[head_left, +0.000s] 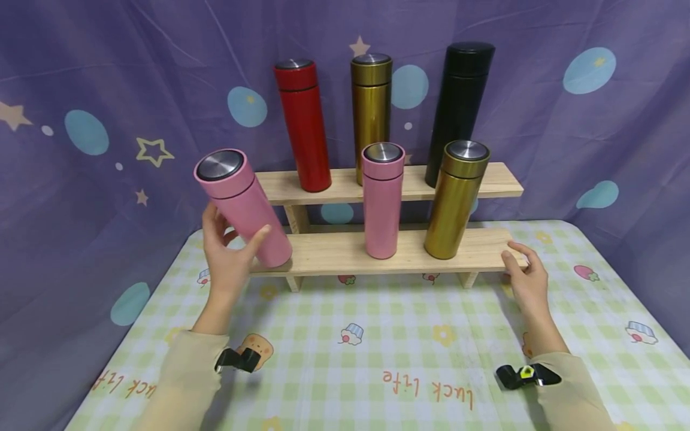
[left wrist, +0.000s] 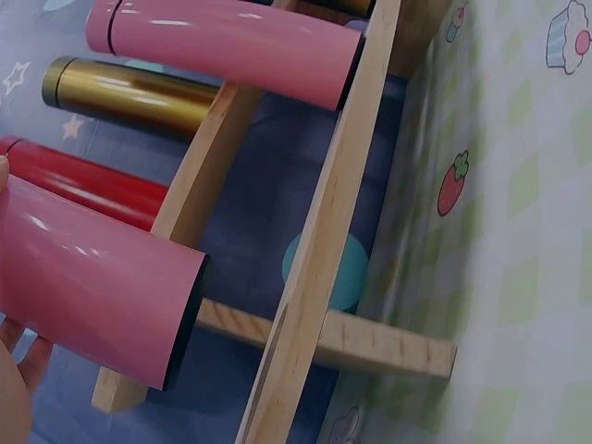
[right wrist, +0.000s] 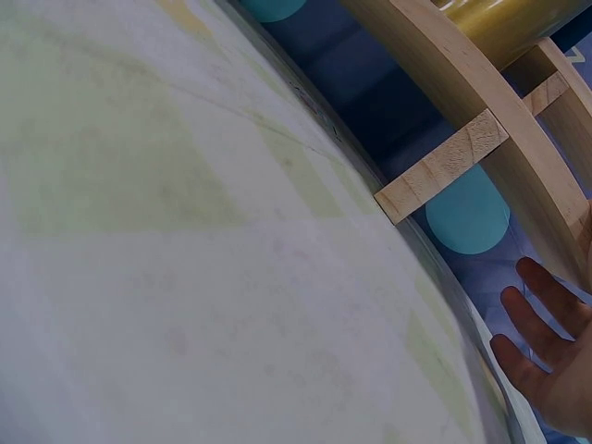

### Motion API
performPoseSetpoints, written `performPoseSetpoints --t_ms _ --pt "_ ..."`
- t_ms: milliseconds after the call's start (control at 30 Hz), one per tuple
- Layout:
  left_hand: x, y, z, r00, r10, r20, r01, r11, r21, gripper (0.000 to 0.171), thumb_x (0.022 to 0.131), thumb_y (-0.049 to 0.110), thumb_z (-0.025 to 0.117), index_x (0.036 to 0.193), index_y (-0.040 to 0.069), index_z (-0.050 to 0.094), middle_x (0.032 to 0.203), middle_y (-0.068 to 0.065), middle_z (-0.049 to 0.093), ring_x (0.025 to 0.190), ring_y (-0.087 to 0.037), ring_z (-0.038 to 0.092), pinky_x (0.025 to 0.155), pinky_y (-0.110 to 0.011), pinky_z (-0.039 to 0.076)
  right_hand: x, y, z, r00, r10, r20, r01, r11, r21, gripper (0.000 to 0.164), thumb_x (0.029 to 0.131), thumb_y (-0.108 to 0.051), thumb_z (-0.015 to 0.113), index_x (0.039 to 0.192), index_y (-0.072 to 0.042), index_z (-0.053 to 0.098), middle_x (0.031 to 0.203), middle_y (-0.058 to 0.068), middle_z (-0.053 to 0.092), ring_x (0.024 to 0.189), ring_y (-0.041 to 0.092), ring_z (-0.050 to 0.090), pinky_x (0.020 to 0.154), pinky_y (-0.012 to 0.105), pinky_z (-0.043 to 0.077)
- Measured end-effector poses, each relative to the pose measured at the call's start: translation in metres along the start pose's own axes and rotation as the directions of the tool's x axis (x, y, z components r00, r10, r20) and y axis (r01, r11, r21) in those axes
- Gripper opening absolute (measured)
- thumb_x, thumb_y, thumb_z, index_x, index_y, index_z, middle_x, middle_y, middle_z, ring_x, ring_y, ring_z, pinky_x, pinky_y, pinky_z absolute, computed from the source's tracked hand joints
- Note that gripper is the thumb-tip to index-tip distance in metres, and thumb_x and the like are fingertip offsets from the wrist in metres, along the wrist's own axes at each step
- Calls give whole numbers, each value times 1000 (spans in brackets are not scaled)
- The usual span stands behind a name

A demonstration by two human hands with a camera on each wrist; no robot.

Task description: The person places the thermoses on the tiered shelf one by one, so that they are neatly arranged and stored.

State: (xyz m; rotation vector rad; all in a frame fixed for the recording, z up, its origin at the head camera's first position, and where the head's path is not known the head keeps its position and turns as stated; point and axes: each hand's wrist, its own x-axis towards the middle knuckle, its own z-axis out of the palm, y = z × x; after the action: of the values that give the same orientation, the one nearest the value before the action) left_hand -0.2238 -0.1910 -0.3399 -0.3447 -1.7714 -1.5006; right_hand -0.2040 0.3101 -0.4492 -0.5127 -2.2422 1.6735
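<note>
My left hand [head_left: 229, 263] grips a pink thermos bottle [head_left: 245, 209] with a steel-topped lid, thumb on its front side. The bottle tilts over the left end of the two-tier wooden stand [head_left: 329, 251]; in the left wrist view a gap shows between its dark base and the lower board. At the stand's right end, my right hand [head_left: 528, 278] pinches the lower board's corner between thumb and index finger. The other fingers [right wrist: 536, 324] spread loosely in the right wrist view. Another pink bottle [head_left: 383, 209] and a gold bottle [head_left: 455, 203] stand on the lower board.
On the upper board stand a red bottle [head_left: 304, 131], a second gold bottle [head_left: 372, 102] and a taller black bottle [head_left: 460, 108]. The stand rests on a green checked tablecloth [head_left: 318, 365]. Behind it hangs a purple curtain [head_left: 162, 72] with stars and blue ovals.
</note>
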Motion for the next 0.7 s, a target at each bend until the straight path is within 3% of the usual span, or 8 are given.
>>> performPoseSetpoints --t_ms 267,700 --pt "-3 -2 15 999 0 38 0 1000 2 80 76 6 83 145 14 43 125 -3 59 108 -17 55 86 -27 43 0 0 0 1000 2 -4 -2 1000 2 55 97 -51 55 145 -25 49 95 2 48 80 11 53 67 20 47" --pt "-10 2 39 996 -55 73 56 998 -5 84 75 3 85 146 10 40 125 -8 59 109 -16 56 88 -30 45 1 1 0 1000 2 -14 -2 1000 6 53 97 -49 56 144 -25 51 91 0 48 76 10 53 61 18 44"
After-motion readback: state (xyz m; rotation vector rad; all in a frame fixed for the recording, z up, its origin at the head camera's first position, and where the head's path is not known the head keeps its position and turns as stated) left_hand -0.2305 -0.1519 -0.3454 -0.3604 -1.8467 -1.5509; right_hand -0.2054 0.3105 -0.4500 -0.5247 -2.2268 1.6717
